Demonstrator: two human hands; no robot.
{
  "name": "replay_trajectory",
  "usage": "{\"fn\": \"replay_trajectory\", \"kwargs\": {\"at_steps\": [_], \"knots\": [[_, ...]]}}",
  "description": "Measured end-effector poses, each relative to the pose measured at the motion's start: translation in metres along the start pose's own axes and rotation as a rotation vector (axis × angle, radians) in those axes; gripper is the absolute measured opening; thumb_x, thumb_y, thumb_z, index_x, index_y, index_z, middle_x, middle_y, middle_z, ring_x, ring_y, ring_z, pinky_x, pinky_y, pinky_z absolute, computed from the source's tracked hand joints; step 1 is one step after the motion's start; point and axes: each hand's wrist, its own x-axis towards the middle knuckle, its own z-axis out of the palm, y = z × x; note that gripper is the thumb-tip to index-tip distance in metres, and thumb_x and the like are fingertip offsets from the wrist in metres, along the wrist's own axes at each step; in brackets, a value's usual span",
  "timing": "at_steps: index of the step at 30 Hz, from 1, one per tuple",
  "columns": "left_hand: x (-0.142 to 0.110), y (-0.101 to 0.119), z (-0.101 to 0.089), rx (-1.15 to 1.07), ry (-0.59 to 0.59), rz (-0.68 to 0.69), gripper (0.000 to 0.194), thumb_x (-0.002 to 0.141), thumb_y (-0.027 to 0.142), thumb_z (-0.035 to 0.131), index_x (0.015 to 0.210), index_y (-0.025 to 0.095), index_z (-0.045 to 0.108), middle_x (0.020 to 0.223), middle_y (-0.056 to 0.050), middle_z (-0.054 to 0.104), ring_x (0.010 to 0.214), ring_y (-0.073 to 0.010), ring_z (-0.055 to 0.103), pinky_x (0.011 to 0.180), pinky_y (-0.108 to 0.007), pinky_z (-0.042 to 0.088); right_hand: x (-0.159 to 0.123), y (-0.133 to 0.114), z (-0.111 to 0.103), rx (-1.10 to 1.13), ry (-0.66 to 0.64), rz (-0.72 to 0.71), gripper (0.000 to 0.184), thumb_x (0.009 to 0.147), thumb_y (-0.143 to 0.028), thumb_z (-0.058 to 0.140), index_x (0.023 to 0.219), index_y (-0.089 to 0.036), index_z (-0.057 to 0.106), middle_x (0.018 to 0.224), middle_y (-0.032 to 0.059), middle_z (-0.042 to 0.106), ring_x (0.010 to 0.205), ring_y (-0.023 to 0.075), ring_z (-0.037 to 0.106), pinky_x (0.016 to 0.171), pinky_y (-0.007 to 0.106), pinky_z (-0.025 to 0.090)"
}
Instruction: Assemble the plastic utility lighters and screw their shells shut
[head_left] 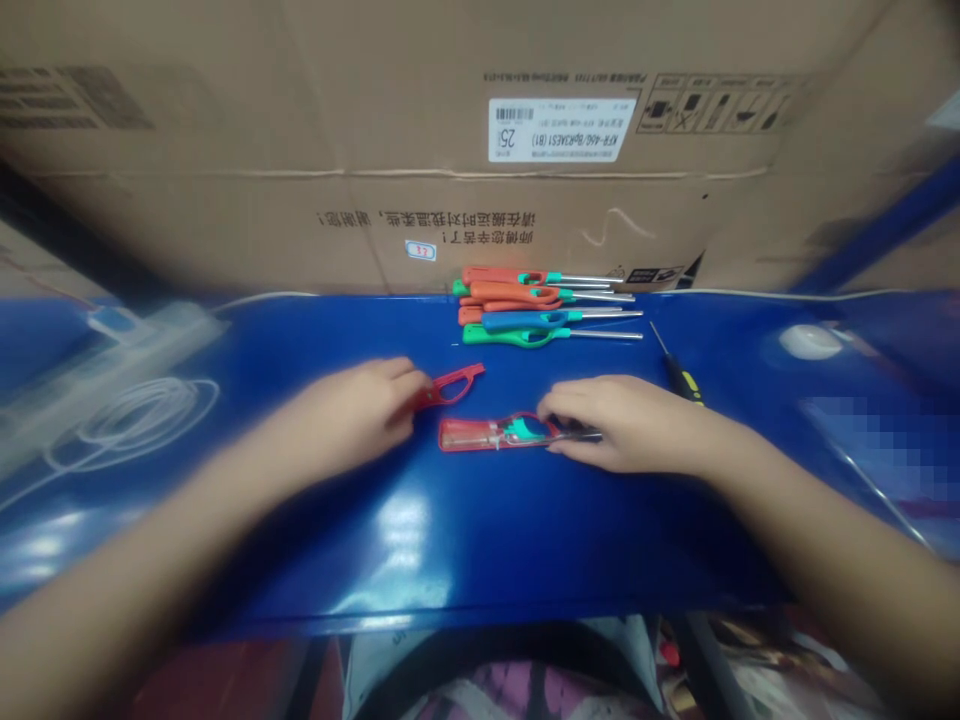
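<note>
The person's left hand (pixel 394 405) is nearly closed, pinching one end of a loose red casing half (pixel 459 382), lifted off to the side. The right hand (pixel 626 422) is partly curled, fingers and thumb around the nozzle end of the opened lighter (pixel 469 436) lying on the blue desk (pixel 405 570). That lighter has one side of its shell off; the other half, like a shallow tray, cradles a clear fuel tank and a teal piece (pixel 525 430), both inside it. Near the right forearm there's a black-and-yellow screwdriver (pixel 682 380). Beyond the hands, a stack of orange, blue and green lighters (pixel 517 292) looks unopened, nozzles pointing right, against printed cardboard (pixel 262 140).
</note>
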Motion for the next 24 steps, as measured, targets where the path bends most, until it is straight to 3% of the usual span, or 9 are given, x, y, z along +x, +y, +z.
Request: {"fn": "replay_trajectory", "kwargs": {"at_steps": [4, 7, 9, 12, 15, 18, 21, 24], "knots": [[0.002, -0.002, 0.002, 0.091, -0.059, -0.045, 0.022, 0.089, 0.023, 0.055, 0.106, 0.020, 0.069, 0.095, -0.008, 0.069, 0.080, -0.0236, 0.066, 0.071, -0.033, 0.051, 0.001, 0.003, 0.002, -0.042, 0.021, -0.007, 0.014, 0.096, -0.031, 0.058, 0.105, -0.022, 0.064, 0.097, 0.0037, 0.067, 0.081, 0.0187, 0.061, 0.068, 0.030, 0.042], [0.004, 0.004, 0.002, -0.042, 0.031, -0.034, 0.026, 0.098, 0.030, 0.048, 0.112, 0.019, 0.067, 0.105, -0.009, 0.072, 0.089, -0.0235, 0.068, 0.077, -0.033, 0.053, 0.002, 0.003, 0.002, -0.089, 0.073, 0.016, 0.018, 0.096, -0.037, 0.060, 0.104, -0.021, 0.061, 0.100, 0.0063, 0.065, 0.082, 0.0206, 0.060, 0.068, 0.031, 0.044], [0.005, 0.011, 0.001, -0.169, 0.085, -0.004, 0.030, 0.101, 0.034, 0.048, 0.119, 0.019, 0.066, 0.116, -0.009, 0.072, 0.097, -0.0227, 0.069, 0.084, -0.032, 0.054, 0.002, 0.002, 0.002, -0.101, 0.177, 0.009, 0.025, 0.094, -0.039, 0.063, 0.107, -0.019, 0.059, 0.106, 0.0098, 0.063, 0.089, 0.0233, 0.060, 0.071, 0.034, 0.048], [0.003, 0.025, 0.004, -0.335, 0.076, 0.052, 0.034, 0.100, 0.033, 0.053, 0.130, 0.022, 0.064, 0.125, -0.007, 0.071, 0.106, -0.0217, 0.069, 0.090, -0.031, 0.055, 0.003, -0.002, 0.003, -0.091, 0.341, -0.073, 0.044, 0.093, -0.037, 0.065, 0.130, -0.016, 0.052, 0.127, 0.0160, 0.057, 0.116, 0.0284, 0.056, 0.094, 0.040, 0.049], [0.001, 0.037, 0.009, -0.526, 0.009, 0.078, 0.035, 0.098, 0.033, 0.059, 0.132, 0.024, 0.065, 0.125, -0.005, 0.073, 0.105, -0.0198, 0.070, 0.090, -0.029, 0.056, 0.003, -0.008, 0.006, -0.102, 0.343, -0.163, 0.064, 0.095, -0.042, 0.063, 0.149, -0.016, 0.040, 0.143, 0.0179, 0.052, 0.130, 0.0293, 0.051, 0.106, 0.044, 0.044], [0.001, 0.044, 0.017, -0.716, -0.098, 0.061, 0.033, 0.097, 0.033, 0.062, 0.129, 0.024, 0.067, 0.121, -0.003, 0.074, 0.099, -0.0177, 0.072, 0.087, -0.028, 0.058, 0.005, -0.013, 0.011, -0.091, 0.267, -0.246, 0.065, 0.097, -0.046, 0.058, 0.150, -0.013, 0.040, 0.140, 0.0183, 0.058, 0.127, 0.0278, 0.055, 0.103, 0.044, 0.045], [0.002, 0.044, 0.023, -0.877, -0.179, -0.045, 0.036, 0.096, 0.034, 0.063, 0.131, 0.023, 0.066, 0.110, -0.004, 0.077, 0.079, -0.0145, 0.073, 0.071, -0.026, 0.060, 0.007, -0.014, 0.014, -0.088, 0.223, -0.276, 0.052, 0.101, -0.046, 0.052, 0.140, -0.012, 0.052, 0.124, 0.0175, 0.067, 0.113, 0.0264, 0.063, 0.094, 0.043, 0.049], [0.004, 0.039, 0.025, -0.865, -0.127, -0.070, 0.041, 0.090, 0.035, 0.071, 0.128, 0.021, 0.067, 0.103, -0.004, 0.077, 0.078, -0.0155, 0.072, 0.073, -0.028, 0.061, 0.008, -0.012, 0.016, -0.106, 0.247, -0.257, 0.045, 0.100, -0.045, 0.053, 0.128, -0.012, 0.063, 0.111, 0.0160, 0.070, 0.098, 0.0249, 0.066, 0.085, 0.040, 0.051]]}}
